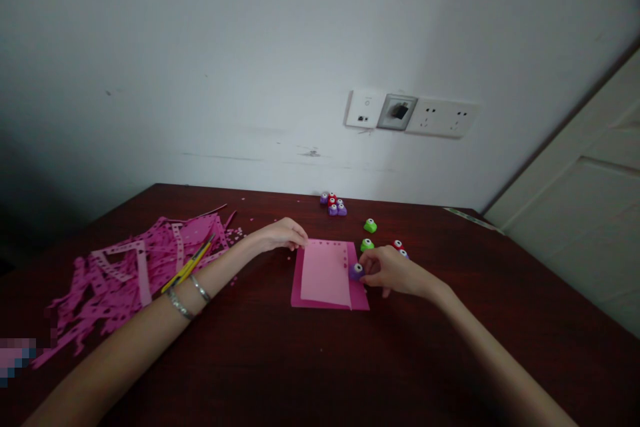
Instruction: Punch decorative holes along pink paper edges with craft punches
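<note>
A folded pink paper sheet [327, 275] lies on the dark wooden table [310, 360]. My left hand [281, 235] rests on the sheet's upper left corner, fingers curled down onto it. My right hand [393, 269] is closed around a small purple paper punch [356, 271] set on the sheet's right edge. A row of small punched holes runs along the sheet's top and right side.
A heap of cut pink paper scraps [130, 273] with yellow scissors [189, 267] lies at the left. More small punches stand behind: a purple-red cluster [333, 204], two green ones [370, 225], a red one [398, 245]. Wall sockets [410, 113] above; a door [580, 213] at right.
</note>
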`<action>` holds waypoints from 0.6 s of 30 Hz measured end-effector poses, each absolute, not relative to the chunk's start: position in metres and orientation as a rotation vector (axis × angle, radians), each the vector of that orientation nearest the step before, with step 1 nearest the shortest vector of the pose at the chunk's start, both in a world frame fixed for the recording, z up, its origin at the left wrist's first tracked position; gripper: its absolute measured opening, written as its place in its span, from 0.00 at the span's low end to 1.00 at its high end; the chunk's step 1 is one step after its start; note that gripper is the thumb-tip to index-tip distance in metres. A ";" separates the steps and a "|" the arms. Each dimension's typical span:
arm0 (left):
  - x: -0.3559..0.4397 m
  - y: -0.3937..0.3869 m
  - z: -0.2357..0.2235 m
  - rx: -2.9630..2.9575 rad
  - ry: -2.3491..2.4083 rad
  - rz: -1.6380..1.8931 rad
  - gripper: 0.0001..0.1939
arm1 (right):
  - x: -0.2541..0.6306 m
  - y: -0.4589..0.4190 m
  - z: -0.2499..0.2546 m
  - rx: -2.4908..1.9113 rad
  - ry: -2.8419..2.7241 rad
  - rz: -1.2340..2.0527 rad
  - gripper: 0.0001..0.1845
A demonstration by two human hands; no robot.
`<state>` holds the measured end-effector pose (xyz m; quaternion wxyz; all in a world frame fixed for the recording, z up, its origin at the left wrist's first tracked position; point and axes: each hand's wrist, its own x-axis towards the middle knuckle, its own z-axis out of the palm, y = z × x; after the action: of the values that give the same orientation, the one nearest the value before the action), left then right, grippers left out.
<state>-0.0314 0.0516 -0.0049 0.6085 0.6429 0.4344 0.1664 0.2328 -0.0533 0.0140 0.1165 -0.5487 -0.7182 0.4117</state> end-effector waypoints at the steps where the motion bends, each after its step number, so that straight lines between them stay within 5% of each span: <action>1: -0.032 0.052 -0.005 1.485 1.002 0.385 0.07 | 0.233 -0.053 0.014 -1.611 -2.107 1.197 0.11; 18: -0.031 0.052 -0.007 1.468 1.024 0.393 0.05 | 0.233 -0.053 0.012 -1.601 -2.128 1.180 0.11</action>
<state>-0.0309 0.0521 -0.0070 0.6089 0.6354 0.4433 0.1700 0.2335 -0.0531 0.0125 0.1142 -0.5460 -0.7258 0.4026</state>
